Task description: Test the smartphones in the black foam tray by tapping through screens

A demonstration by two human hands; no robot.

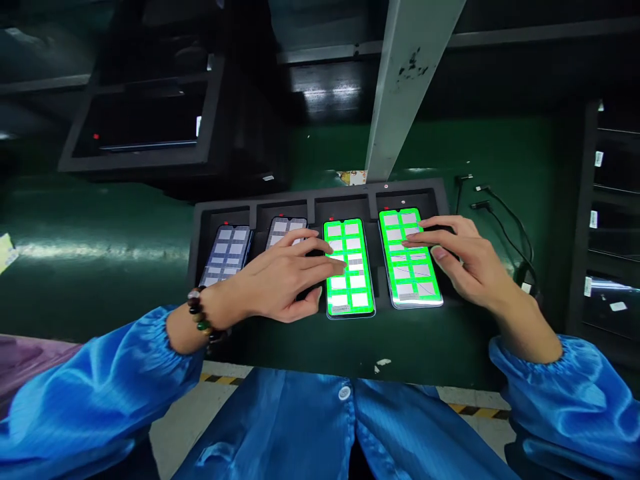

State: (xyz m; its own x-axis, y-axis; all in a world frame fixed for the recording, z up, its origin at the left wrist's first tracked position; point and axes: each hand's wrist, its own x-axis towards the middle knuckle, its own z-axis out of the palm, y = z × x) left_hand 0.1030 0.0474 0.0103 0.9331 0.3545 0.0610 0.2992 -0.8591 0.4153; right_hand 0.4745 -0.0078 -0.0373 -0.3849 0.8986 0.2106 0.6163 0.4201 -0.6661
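Several smartphones lie face up in a row in a black compartmented tray [280,198]. My left hand [287,277] has its fingers stretched over the third smartphone [357,293], whose lit screen shows a green grid with white blocks. Over the rightmost smartphone [407,280], also lit green and crossed by thin dark lines, my right hand [460,253] spreads its fingers at the screen's right side. Both hands hold nothing. The far-left smartphone [227,250] shows pale blocks on a grey screen. A similar second smartphone [286,230] is partly hidden under my left hand.
Black cables [505,217] with plugs lie right of the tray on the green table [300,347]. A grey metal post [407,80] rises behind the tray. A dark cabinet [200,113] stands at the back left, and a black rack [590,200] at the right.
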